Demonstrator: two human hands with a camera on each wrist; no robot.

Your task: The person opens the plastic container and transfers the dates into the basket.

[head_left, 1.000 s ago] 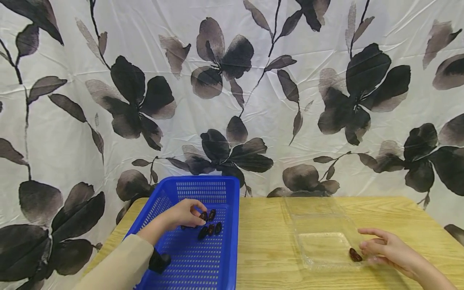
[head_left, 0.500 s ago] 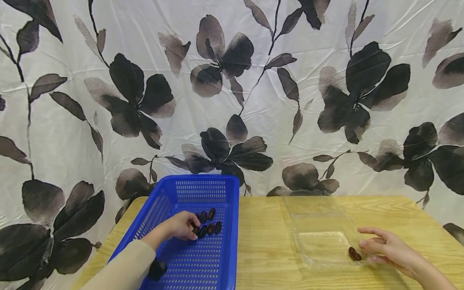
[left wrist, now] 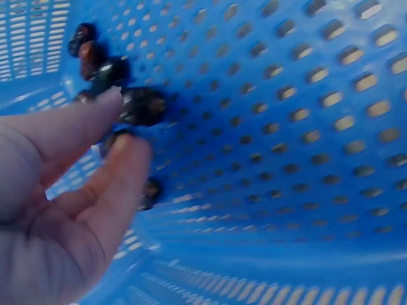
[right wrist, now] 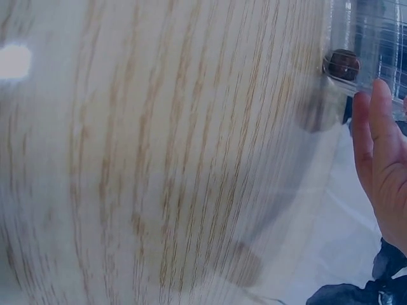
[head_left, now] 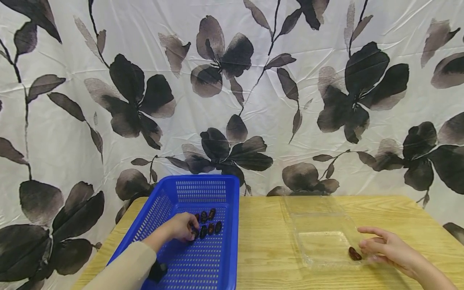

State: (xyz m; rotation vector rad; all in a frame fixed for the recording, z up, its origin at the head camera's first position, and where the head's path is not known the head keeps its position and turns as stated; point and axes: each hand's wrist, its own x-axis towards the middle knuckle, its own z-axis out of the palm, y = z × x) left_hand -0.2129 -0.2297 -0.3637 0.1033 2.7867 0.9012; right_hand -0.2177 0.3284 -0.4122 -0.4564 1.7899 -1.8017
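In the head view, my left hand (head_left: pixel 180 226) is inside the blue basket (head_left: pixel 232 249). Its thumb and finger pinch a dark brown date (left wrist: pixel 145 107), which pokes out past the fingertips in the left wrist view. Beside it, several more dates (head_left: pixel 211 229) lie in two short rows, partly hidden by the hand. My right hand (head_left: pixel 395 251) rests at the near right corner of a clear plastic box (head_left: pixel 308 257), fingers mostly straight against its side. A single date (head_left: pixel 355 253) lies in that corner, just left of the fingers.
The box's clear lid (head_left: pixel 311 204) lies folded back on the wooden table (head_left: pixel 264 241). A black object (head_left: pixel 157 270) shows under the left sleeve at the basket's left side. Behind the table hangs a flower-printed white cloth (head_left: pixel 272 121).
My left hand has shifted left and toward me, from the back row to the left end of the front row, with a date there now. The right hand has stayed still.
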